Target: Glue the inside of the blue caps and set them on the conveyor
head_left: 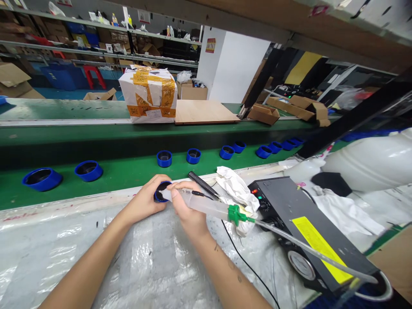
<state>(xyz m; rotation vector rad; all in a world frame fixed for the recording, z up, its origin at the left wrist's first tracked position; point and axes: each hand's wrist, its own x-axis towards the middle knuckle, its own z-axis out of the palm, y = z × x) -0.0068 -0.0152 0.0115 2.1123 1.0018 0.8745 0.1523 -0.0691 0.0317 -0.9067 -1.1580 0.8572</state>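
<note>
My left hand (145, 201) is closed around a small blue ring-shaped cap (160, 192) at the front edge of the plastic-covered bench. My right hand (186, 205) grips a clear dispensing syringe (206, 205) with a green end fitting (236, 214). Its tip points into the cap. A clear hose (309, 249) runs from the green fitting to the right. A thin black pen-like tool (202, 184) lies just behind my right hand.
Several blue caps (88, 170) stand in a row on the green conveyor belt (128, 171). A black controller box (299, 219) with a yellow label sits to the right, beside a crumpled white cloth (233, 184). A taped carton (148, 93) and a wooden board (204, 111) lie beyond.
</note>
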